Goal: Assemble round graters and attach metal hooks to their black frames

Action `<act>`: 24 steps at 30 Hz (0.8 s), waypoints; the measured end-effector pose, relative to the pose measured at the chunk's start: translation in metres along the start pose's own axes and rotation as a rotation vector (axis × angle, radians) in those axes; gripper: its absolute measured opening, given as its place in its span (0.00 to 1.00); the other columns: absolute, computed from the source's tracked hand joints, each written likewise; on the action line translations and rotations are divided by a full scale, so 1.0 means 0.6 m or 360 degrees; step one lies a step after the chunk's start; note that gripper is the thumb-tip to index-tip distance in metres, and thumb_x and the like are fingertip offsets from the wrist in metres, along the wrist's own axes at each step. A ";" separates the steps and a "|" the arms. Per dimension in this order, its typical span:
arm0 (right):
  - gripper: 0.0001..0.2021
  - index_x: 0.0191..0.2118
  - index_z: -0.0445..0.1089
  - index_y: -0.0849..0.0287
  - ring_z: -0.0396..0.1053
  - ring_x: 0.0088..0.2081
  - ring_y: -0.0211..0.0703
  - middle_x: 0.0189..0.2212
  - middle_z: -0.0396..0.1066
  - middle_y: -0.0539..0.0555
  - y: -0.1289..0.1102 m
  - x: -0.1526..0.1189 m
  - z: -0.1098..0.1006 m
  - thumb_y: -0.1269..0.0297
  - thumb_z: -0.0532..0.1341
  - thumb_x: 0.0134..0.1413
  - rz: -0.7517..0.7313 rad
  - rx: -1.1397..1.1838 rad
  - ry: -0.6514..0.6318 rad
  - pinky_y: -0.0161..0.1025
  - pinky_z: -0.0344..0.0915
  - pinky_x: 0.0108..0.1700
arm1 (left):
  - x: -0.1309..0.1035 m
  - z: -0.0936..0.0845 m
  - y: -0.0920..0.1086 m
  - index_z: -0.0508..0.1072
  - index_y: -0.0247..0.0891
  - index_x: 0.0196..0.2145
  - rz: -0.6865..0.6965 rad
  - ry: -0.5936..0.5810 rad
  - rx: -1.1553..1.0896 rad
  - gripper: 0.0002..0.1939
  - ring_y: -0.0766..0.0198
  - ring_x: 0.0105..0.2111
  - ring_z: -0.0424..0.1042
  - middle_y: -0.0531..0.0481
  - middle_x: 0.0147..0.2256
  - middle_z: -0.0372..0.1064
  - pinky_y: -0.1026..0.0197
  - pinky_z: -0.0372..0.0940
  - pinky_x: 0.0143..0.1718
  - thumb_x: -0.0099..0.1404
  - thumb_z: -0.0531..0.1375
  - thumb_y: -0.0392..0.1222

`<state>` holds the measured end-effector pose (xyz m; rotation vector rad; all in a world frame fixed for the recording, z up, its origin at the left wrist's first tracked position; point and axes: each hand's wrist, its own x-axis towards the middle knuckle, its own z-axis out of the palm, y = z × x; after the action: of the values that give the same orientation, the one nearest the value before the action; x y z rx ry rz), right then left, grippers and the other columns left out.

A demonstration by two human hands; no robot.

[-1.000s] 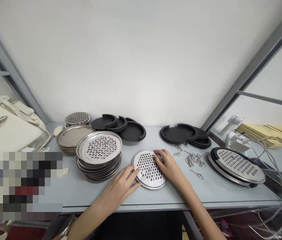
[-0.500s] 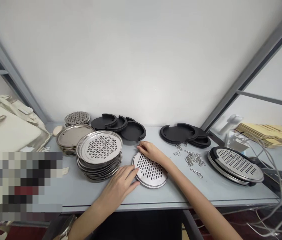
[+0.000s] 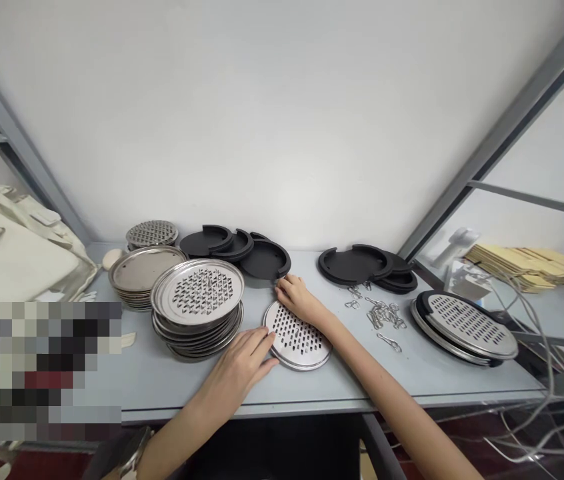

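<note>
A round metal grater plate (image 3: 298, 337) with rows of slots lies flat on the table between my hands. My left hand (image 3: 243, 363) rests at its left rim, fingers stretched out and thumb apart, fingertips touching the edge. At the plate's far edge is my right hand (image 3: 298, 299), its fingers curled downward and closed; what they pinch, if anything, is hidden. Just beyond those fingers lies a black round holder (image 3: 264, 259) with a raised, notched rim. Left of my left hand stands a tall stack of grater plates (image 3: 197, 333), the top one tilted.
Further left are a stack of plain-centred metal plates (image 3: 147, 270) and more graters (image 3: 152, 233). Black holders (image 3: 355, 263), loose metal clips (image 3: 385, 315) and assembled graters (image 3: 467, 327) lie to the right. Cables (image 3: 537, 347) hang at the right edge; cream bags (image 3: 17, 247) sit left.
The view has shifted slightly. My right hand stays at the plate's far edge with its fingers curled, and my left hand keeps its place at the left rim.
</note>
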<state>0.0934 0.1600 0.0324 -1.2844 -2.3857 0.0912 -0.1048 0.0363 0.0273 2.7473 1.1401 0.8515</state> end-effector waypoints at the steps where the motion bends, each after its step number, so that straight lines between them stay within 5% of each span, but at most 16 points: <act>1: 0.08 0.35 0.65 0.60 0.61 0.38 0.45 0.34 0.64 0.56 0.001 0.000 0.002 0.69 0.51 0.63 0.0005 -0.0001 0.0005 0.43 0.58 0.46 | 0.000 0.000 0.000 0.61 0.35 0.56 0.0001 0.0007 0.0001 0.19 0.57 0.51 0.67 0.41 0.50 0.65 0.52 0.64 0.53 0.70 0.54 0.42; 17: 0.08 0.33 0.64 0.59 0.63 0.37 0.46 0.32 0.65 0.56 0.007 -0.013 0.013 0.68 0.50 0.60 0.0179 0.0060 0.0222 0.43 0.58 0.45 | 0.004 0.008 -0.002 0.66 0.33 0.52 0.0119 0.0153 0.0170 0.17 0.55 0.48 0.70 0.39 0.47 0.68 0.52 0.67 0.50 0.68 0.56 0.43; 24: 0.10 0.30 0.63 0.58 0.65 0.36 0.43 0.30 0.68 0.53 0.011 -0.015 -0.016 0.66 0.50 0.61 0.0335 0.0081 0.0320 0.39 0.58 0.44 | -0.002 0.009 -0.002 0.63 0.35 0.54 0.0005 0.0061 0.0150 0.19 0.53 0.52 0.66 0.38 0.52 0.63 0.49 0.65 0.52 0.69 0.55 0.45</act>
<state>0.1066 0.1548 0.0366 -1.4445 -2.0639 0.0805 -0.1036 0.0375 0.0222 2.8201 1.2138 0.8760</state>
